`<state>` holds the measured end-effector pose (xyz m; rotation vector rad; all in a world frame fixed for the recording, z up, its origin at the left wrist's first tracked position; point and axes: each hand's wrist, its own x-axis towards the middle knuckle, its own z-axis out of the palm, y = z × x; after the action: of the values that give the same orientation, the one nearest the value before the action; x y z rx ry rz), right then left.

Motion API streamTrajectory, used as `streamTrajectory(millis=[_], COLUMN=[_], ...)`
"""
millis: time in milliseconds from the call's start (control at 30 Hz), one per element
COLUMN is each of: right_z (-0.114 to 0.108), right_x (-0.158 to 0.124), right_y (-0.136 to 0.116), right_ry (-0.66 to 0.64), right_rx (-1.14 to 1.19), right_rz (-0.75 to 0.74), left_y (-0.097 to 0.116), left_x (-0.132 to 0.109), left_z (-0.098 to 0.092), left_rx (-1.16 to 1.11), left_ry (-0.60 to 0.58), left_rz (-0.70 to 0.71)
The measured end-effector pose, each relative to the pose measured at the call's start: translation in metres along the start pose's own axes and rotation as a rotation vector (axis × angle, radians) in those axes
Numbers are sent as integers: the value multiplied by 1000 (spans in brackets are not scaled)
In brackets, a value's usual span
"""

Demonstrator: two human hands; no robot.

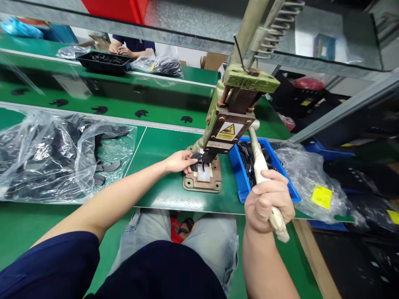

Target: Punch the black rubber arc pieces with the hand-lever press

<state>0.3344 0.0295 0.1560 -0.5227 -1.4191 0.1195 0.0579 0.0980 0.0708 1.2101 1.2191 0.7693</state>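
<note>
My left hand (183, 161) pinches a black curved plastic part (196, 161) on the base of a green hand press (229, 112). The part lies under the press's ram (209, 156), partly hidden by my fingers and the ram; I cannot tell whether the ram touches it. A pale metal plate (203, 173) sits on the rusty press base (190, 182). My right hand (269, 201) is wrapped round the press's lever (258, 160), which is covered in cream tape and slants down toward me.
A blue bin (243, 189) of black parts stands right of the press. Clear bags (62, 158) of dark parts lie left. Several black pieces (141, 113) sit in a row on the green strip behind. Across it, another person's hands (121, 50) are near a black tray (104, 68). A metal shelf (193, 41) hangs overhead.
</note>
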Motion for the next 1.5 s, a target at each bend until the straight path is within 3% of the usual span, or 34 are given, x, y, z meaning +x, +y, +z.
streamTrajectory(millis=[167, 567, 633, 733, 833, 900, 967, 1033, 1133, 1167, 1233, 1333, 1500], right_z=[2, 12, 17, 26, 29, 25, 17, 10, 10, 13, 23, 39, 47], right_x=[0, 4, 20, 71, 123, 134, 114, 68, -18, -43, -80, -100, -98], right_y=[-1, 1, -3, -10, -13, -6, 5, 15, 19, 16, 8, -4, -17], right_ry=[24, 82, 98, 116, -26, -81, -27, -7, -293, -437, -577, -584, -505], right_rx=[-9, -17, 1, 72, 70, 13, -91, -224, -224, -159, -4, 92, 80], right_rz=[6, -54, -103, -131, -23, -8, -29, 50, 318, 435, 582, 631, 589], left_y=[7, 29, 30, 27, 22, 18, 15, 15, 23, 26, 33, 40, 43], left_x=[-3, -1, 0, -2, -11, -23, -40, -62, -95, -104, -120, -135, -147], left_z=[4, 5, 6, 9, 12, 13, 11, 9, 10, 12, 18, 30, 42], left_rx=[45, -16, -54, -118, -192, -236, -254, -251, -249, -245, -226, -183, -150], left_ry=[41, -9, -7, -1, 22, 44, 50, 34, -4, -14, -33, -75, -97], left_rz=[-57, -305, -328, -304, -250, -185, -101, -14, 81, 98, 114, 107, 104])
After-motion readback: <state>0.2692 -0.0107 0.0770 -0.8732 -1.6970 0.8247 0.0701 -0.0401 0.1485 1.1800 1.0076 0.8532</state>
